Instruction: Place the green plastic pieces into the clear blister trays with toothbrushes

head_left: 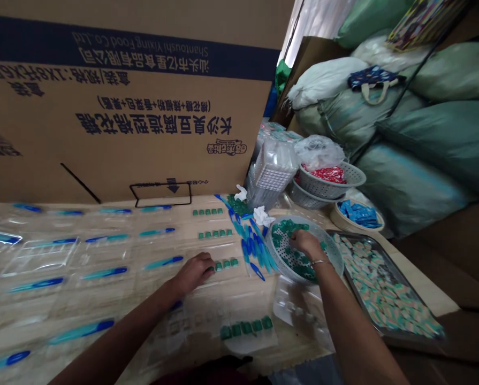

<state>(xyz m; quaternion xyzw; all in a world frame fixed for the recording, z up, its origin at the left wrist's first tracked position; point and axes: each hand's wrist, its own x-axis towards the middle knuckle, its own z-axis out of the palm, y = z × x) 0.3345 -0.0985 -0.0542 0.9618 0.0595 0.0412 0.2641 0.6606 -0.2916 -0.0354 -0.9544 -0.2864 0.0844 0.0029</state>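
Observation:
My left hand (193, 271) rests on a clear plastic tray (219, 267), fingers curled at a row of small green pieces (225, 263). My right hand (305, 243) reaches into a round white perforated basket (335, 256) of green pieces (281, 230), fingers bent down among them; what they grip is hidden. Several clear trays (103, 256) holding blue-and-teal pens cover the table to the left. A loose pile of blue pens (255, 246) lies between my hands.
A big cardboard box (122, 96) stands at the back. A metal tray (384, 291) of small packets lies at the right. Behind it sit a basket of red packets (331, 176), a bowl of blue packets (357, 214), stacked clear trays (273, 168) and stuffed sacks (416, 139).

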